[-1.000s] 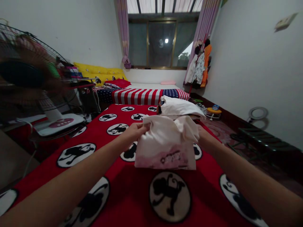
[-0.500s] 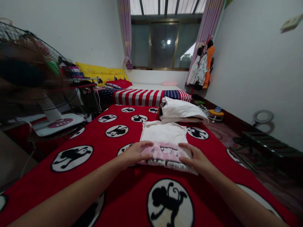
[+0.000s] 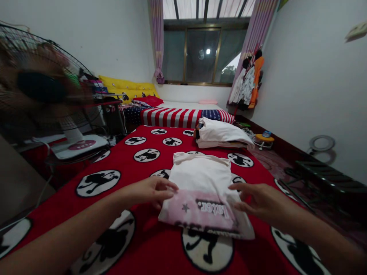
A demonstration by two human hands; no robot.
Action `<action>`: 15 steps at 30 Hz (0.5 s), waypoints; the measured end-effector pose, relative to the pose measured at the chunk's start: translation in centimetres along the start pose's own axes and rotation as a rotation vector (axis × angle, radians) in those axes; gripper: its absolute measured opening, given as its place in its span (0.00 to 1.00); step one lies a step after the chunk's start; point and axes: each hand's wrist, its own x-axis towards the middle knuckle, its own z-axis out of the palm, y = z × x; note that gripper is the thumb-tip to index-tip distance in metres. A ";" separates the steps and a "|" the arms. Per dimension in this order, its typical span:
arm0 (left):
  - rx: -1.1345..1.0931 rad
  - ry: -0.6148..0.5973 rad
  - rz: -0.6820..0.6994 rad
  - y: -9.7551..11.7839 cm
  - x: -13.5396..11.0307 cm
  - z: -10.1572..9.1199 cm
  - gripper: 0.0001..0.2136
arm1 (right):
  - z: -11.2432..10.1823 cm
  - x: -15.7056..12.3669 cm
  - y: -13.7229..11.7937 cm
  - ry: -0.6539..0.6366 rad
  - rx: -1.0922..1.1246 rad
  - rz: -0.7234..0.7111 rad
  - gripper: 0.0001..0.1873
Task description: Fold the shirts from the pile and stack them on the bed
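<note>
A folded white and pink shirt [image 3: 205, 194] with dark lettering lies flat on the red blanket [image 3: 137, 236] printed with black monkey circles. My left hand [image 3: 151, 190] rests at the shirt's left edge, its fingers curled on the fabric. Over the shirt's right edge my right hand [image 3: 256, 198] hovers, fingers spread and touching the cloth lightly. Farther back on the blanket lies a stack of folded white clothes [image 3: 222, 133].
A spinning floor fan [image 3: 43, 99] stands at the left, its white base [image 3: 82, 145] beside the bed. Behind is a bed with a striped flag cover [image 3: 177, 116], yellow pillows, a window, hanging clothes [image 3: 248, 82] and a dark bench [image 3: 323, 177] at right.
The shirt was held up in both hands a second ago; it has since been laid flat on the blanket and drawn a little nearer to me. Both hands have shifted to its sides.
</note>
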 end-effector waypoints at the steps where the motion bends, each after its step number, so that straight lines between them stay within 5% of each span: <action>1: -0.020 0.082 -0.020 0.3 1.0 -0.8 0.27 | -0.8 1.3 -1.2 0.074 -0.072 -0.026 0.18; 4: -0.026 0.316 -0.040 1.2 4.7 -2.8 0.24 | -0.6 6.1 -5.3 0.179 0.049 -0.153 0.13; 7: -0.050 0.453 -0.021 1.7 8.2 -3.9 0.18 | 3.6 10.6 -8.0 0.114 0.309 -0.205 0.10; 11: -0.007 0.557 0.045 0.9 11.0 -4.3 0.19 | 9.9 14.1 -7.3 0.257 0.373 -0.110 0.09; 15: 0.050 0.682 0.110 -0.4 12.4 -4.2 0.16 | 11.9 14.3 -5.4 0.331 0.465 -0.137 0.10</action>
